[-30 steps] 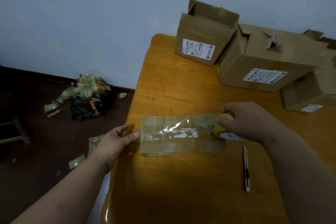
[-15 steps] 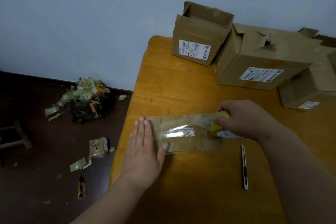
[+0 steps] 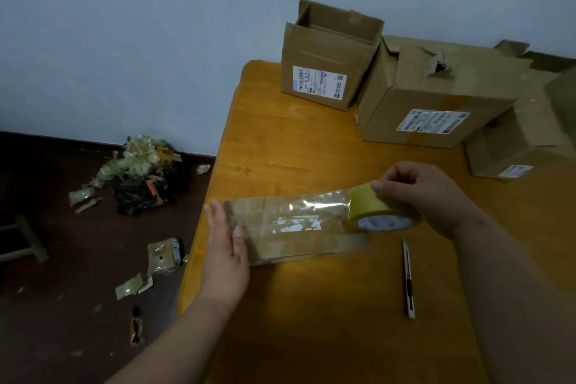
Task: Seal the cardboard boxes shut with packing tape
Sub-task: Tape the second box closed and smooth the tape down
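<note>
Glossy orange-brown wooden counter (image 3: 311, 305) with a rounded corner fills the scene. At its far edge, a dented brown cardboard box with a torn top (image 3: 436, 97), beside an open-topped brown cardboard box with a white label (image 3: 324, 62). Near the front lies a flat rectangular cardboard box wrapped in shiny clear tape (image 3: 296, 224). Left hand (image 3: 226, 246) presses flat on its left end, fingers straight. Right hand (image 3: 420, 193) grips the yellowish roll of packing tape (image 3: 378, 209) at the right end. A slim metal utility knife (image 3: 408, 279) lies just beside.
</note>
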Action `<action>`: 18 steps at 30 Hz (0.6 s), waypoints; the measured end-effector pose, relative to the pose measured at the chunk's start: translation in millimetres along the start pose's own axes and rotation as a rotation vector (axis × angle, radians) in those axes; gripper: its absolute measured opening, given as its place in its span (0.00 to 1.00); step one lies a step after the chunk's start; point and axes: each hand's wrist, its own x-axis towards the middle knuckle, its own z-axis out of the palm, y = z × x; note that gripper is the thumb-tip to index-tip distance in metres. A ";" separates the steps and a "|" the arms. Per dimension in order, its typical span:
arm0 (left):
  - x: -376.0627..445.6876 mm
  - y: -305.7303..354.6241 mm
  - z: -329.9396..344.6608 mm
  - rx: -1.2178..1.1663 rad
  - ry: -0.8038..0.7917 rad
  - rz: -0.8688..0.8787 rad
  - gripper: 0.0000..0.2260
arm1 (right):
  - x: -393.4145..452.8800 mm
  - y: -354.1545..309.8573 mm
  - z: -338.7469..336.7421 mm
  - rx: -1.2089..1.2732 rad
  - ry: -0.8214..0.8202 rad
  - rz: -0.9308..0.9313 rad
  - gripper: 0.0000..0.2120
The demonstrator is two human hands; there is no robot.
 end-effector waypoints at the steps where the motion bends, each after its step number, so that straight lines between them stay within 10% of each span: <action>1: 1.0 1.0 -0.3 -0.061 0.007 -0.068 0.27 | -0.3 3.1 -2.4 0.041 0.018 -0.006 0.29; 9: 2.3 10.5 -2.1 -0.366 0.036 -0.349 0.21 | -3.4 32.7 -2.8 0.212 0.023 0.082 0.53; 18: 3.5 19.3 3.5 -0.398 0.118 -0.384 0.19 | -2.3 33.0 -21.1 -0.131 0.080 -0.023 0.39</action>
